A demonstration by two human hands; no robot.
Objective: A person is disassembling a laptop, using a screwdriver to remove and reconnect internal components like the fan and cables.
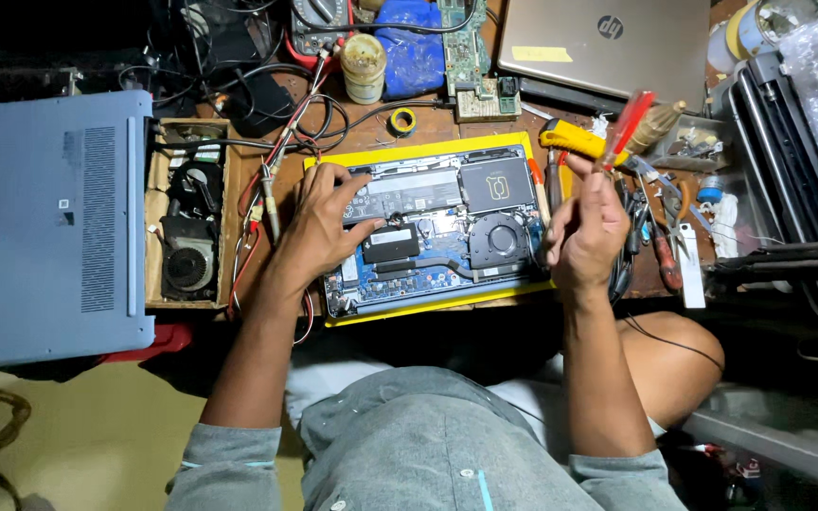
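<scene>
In the head view, an opened laptop (437,232) lies bottom-up at the centre of the frame on a yellow mat (409,156), its black battery, round fan and circuit board bare. The left hand (324,227) rests palm-down on the laptop's left part, fingers spread flat over the battery, thumb toward the board; it presses on the machine and closes on nothing. The right hand (584,232) is raised just right of the laptop, above its right edge, fingers pinched around the shaft of a screwdriver with a clear red handle (629,125), which points up and to the right. Behind that handle lies a yellow-handled tool (575,140) at the mat's upper right corner. Pliers and other hand tools (665,222) crowd the wooden table to the right. At the left of the frame a blue-grey laptop cover (54,222) lies flat, with a wooden box of spare fans (186,227) just beside it. A closed silver laptop (608,43) sits at the upper right.
</scene>
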